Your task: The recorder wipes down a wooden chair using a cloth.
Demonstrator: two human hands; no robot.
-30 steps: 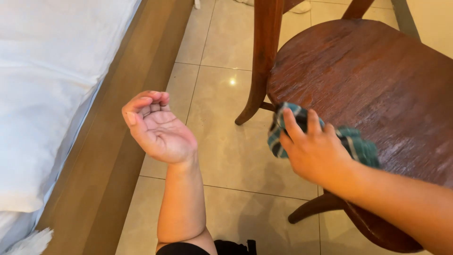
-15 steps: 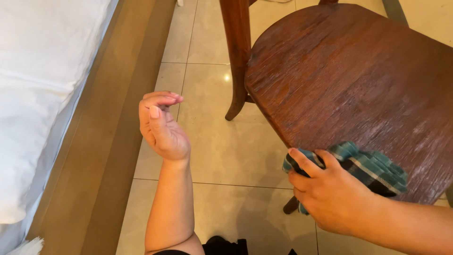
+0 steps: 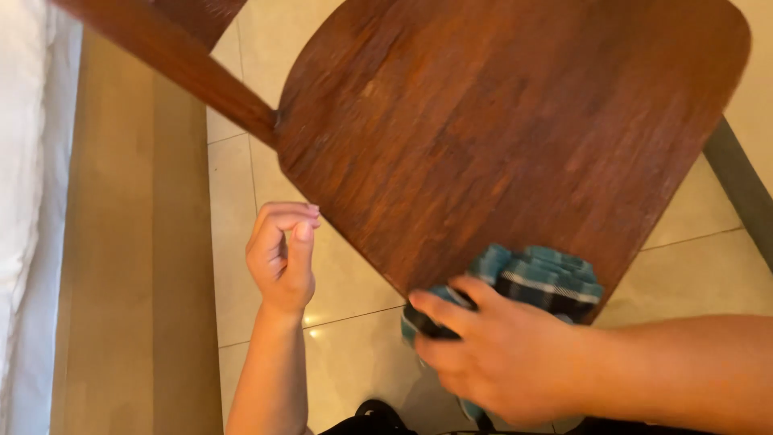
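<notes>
Both hands show: the right hand [image 3: 503, 362] grips a bunched teal plaid cloth [image 3: 538, 278], fingers clamped over it, pressing it on the near edge of the dark wooden chair seat [image 3: 499, 129]. Since half a second ago the cloth has slid along that edge, so wiping seems underway. The left hand [image 3: 282, 258] stays empty, fingers loosely curled, now nearer the seat above the tiled floor [image 3: 346, 282].

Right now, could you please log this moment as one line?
right hand: presses teal checked cloth on wooden chair seat near edge | left hand: loosely curled, holds nothing, over tiled floor
</notes>
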